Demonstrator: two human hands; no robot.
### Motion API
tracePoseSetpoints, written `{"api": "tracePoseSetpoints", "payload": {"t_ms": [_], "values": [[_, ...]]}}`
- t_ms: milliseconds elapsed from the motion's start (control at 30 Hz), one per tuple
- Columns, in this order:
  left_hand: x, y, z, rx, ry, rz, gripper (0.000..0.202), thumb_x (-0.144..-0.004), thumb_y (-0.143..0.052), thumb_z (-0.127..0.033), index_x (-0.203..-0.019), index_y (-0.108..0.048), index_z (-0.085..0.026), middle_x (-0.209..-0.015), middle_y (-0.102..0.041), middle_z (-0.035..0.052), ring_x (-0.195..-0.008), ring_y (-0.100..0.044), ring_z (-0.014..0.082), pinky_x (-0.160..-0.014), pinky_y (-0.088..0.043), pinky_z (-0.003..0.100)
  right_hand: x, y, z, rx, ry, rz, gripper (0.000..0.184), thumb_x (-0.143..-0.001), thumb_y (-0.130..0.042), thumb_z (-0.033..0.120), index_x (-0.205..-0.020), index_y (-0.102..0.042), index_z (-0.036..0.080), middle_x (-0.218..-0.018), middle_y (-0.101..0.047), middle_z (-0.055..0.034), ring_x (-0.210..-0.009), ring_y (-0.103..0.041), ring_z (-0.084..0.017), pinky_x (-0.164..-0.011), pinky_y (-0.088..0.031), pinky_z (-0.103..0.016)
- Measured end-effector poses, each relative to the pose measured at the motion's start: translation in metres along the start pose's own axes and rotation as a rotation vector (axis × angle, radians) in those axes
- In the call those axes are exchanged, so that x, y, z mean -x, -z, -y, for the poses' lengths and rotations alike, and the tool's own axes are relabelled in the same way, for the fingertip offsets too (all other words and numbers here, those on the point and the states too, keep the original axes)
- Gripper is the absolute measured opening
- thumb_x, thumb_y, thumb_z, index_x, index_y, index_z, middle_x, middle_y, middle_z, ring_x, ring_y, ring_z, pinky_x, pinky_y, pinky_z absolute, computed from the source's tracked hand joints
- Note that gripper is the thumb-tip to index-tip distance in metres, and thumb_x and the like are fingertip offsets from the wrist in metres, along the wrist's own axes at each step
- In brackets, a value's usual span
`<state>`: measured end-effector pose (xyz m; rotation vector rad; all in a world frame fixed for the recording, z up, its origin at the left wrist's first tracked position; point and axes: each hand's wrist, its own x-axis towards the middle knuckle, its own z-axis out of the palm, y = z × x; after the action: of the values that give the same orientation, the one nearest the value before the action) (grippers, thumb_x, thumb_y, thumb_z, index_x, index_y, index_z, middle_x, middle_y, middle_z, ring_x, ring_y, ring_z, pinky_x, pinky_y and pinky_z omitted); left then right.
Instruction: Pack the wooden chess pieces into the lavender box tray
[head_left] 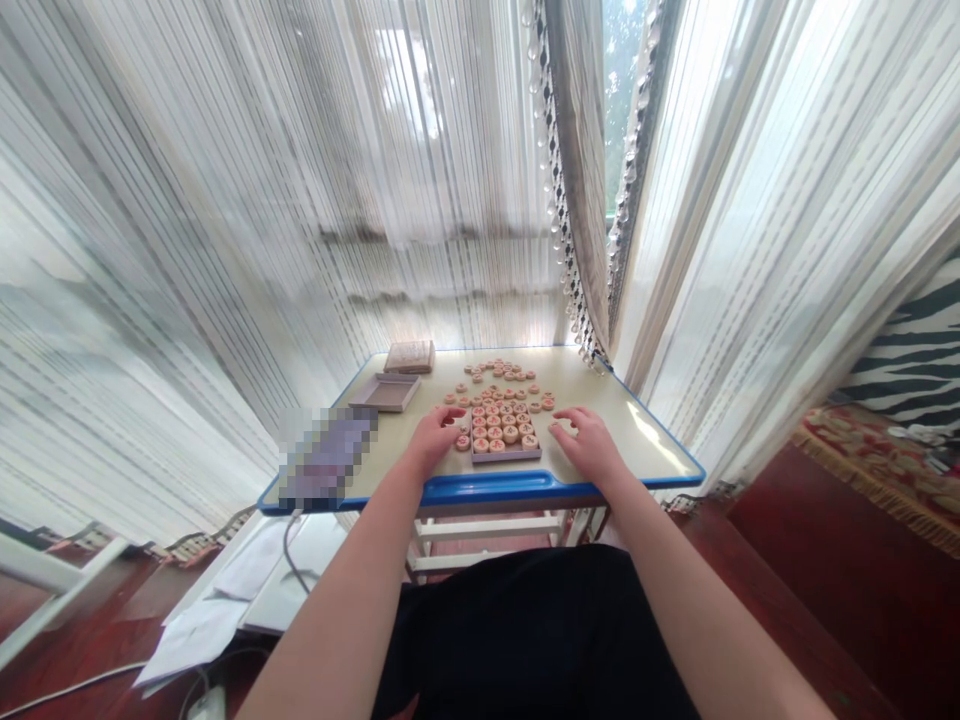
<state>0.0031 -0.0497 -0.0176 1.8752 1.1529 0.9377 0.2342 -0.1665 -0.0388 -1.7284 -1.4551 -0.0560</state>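
A shallow box [517, 455] near the table's front edge holds rows of round wooden Chinese chess pieces [496, 434], marked in red or dark characters. Its front right corner shows bare bottom. To the left of the box is my left hand [435, 440], fingers curved and apart, close to a loose chess piece [463, 443]; whether it touches that piece is unclear. My right hand [589, 445] hovers by the table to the right of the box, thumb and fingers spread with no piece visible between them. More loose chess pieces [510, 375] lie scattered behind the box.
On the table's left stand an open box lid [390, 392] and a worn box or book [409, 357]. A blurred-out flat object [330, 455] lies at the left edge, a cable [292, 550] below it. Curtains [450, 200] hang behind the table. Papers [195, 620] lie lower left.
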Motion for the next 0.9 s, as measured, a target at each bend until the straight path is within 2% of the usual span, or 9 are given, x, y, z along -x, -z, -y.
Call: {"api": "tracePoseSetpoints", "payload": {"t_ms": [200,267,400,500,600,667,800,867,900], "values": [[-0.005,-0.001,0.0,-0.119,0.056,-0.111,0.039,-0.059,-0.047,-0.011,-0.094,-0.064,-0.014,-0.092,-0.065,0.0065,-0.088,-0.058,0.0186,-0.077,-0.046,0.028,-0.022,0.004,0.012,0.031,0.152,0.046,0.023,-0.078,-0.048,0.019,-0.093,-0.066,0.018,-0.099,-0.063,-0.0069,-0.099,-0.054,-0.019,-0.094,-0.037,-0.034],[-0.006,-0.003,0.002,-0.183,0.062,-0.135,0.037,-0.062,-0.046,-0.012,-0.094,-0.064,-0.013,-0.089,-0.066,0.0071,-0.084,-0.059,0.0181,-0.077,-0.046,0.029,-0.037,0.002,0.013,0.114,0.14,0.061,0.025,-0.078,-0.047,0.015,-0.093,-0.066,0.018,-0.099,-0.064,-0.0072,-0.1,-0.054,-0.02,-0.094,-0.037,-0.035],[-0.013,-0.004,0.006,-0.363,0.012,-0.129,0.031,-0.066,-0.048,-0.017,-0.094,-0.063,-0.014,-0.093,-0.067,0.0088,-0.085,-0.06,0.0192,-0.077,-0.045,0.029,-0.072,-0.009,0.003,0.219,0.047,0.199,0.031,-0.074,-0.047,0.01,-0.097,-0.067,0.018,-0.102,-0.065,-0.0084,-0.098,-0.057,-0.02,-0.093,-0.039,-0.034],[-0.026,0.001,0.006,-0.442,0.087,-0.131,0.025,-0.069,-0.046,-0.019,-0.087,-0.062,-0.016,-0.089,-0.068,0.0086,-0.083,-0.061,0.0203,-0.073,-0.045,0.029,-0.089,-0.019,-0.012,0.206,0.055,0.219,0.028,-0.076,-0.049,0.014,-0.097,-0.068,0.019,-0.106,-0.064,-0.0079,-0.1,-0.056,-0.021,-0.093,-0.038,-0.034],[-0.039,0.008,0.004,-0.449,0.185,-0.093,0.021,-0.072,-0.041,-0.023,-0.073,-0.061,-0.017,-0.07,-0.066,0.007,-0.069,-0.06,0.0203,-0.064,-0.045,0.03,-0.092,-0.025,-0.029,0.185,0.05,0.194,0.027,-0.081,-0.048,0.024,-0.099,-0.067,0.019,-0.108,-0.064,-0.0082,-0.103,-0.054,-0.021,-0.094,-0.037,-0.036],[-0.044,0.01,0.004,-0.481,0.188,-0.084,0.018,-0.07,-0.043,-0.024,-0.066,-0.059,-0.018,-0.063,-0.064,0.0057,-0.064,-0.059,0.0198,-0.061,-0.044,0.03,-0.088,-0.026,-0.036,0.136,0.047,0.183,0.03,-0.083,-0.046,0.03,-0.102,-0.067,0.019,-0.107,-0.064,-0.0073,-0.103,-0.054,-0.02,-0.094,-0.037,-0.034],[-0.049,0.01,0.008,-0.507,0.12,-0.168,0.01,-0.065,-0.051,-0.025,-0.067,-0.059,-0.018,-0.063,-0.063,0.0038,-0.061,-0.057,0.0178,-0.058,-0.042,0.028,-0.083,-0.028,-0.04,0.07,0.072,0.207,0.031,-0.082,-0.049,0.034,-0.104,-0.067,0.021,-0.106,-0.062,-0.0062,-0.102,-0.053,-0.019,-0.093,-0.037,-0.032],[-0.051,0.012,0.008,-0.432,0.151,-0.222,0.011,-0.065,-0.053,-0.027,-0.07,-0.058,-0.018,-0.059,-0.06,0.0021,-0.057,-0.056,0.0163,-0.054,-0.041,0.026,-0.083,-0.03,-0.04,0.062,0.08,0.221,0.03,-0.081,-0.05,0.034,-0.103,-0.067,0.023,-0.105,-0.062,-0.0057,-0.102,-0.052,-0.019,-0.093,-0.037,-0.032],[-0.054,0.015,0.007,-0.366,0.19,-0.208,0.013,-0.065,-0.054,-0.027,-0.073,-0.059,-0.018,-0.055,-0.057,0.0007,-0.053,-0.054,0.0153,-0.05,-0.04,0.026,-0.084,-0.031,-0.04,0.058,0.08,0.212,0.03,-0.081,-0.05,0.034,-0.103,-0.067,0.023,-0.105,-0.062,-0.0057,-0.102,-0.052,-0.019,-0.092,-0.038,-0.032]]}}
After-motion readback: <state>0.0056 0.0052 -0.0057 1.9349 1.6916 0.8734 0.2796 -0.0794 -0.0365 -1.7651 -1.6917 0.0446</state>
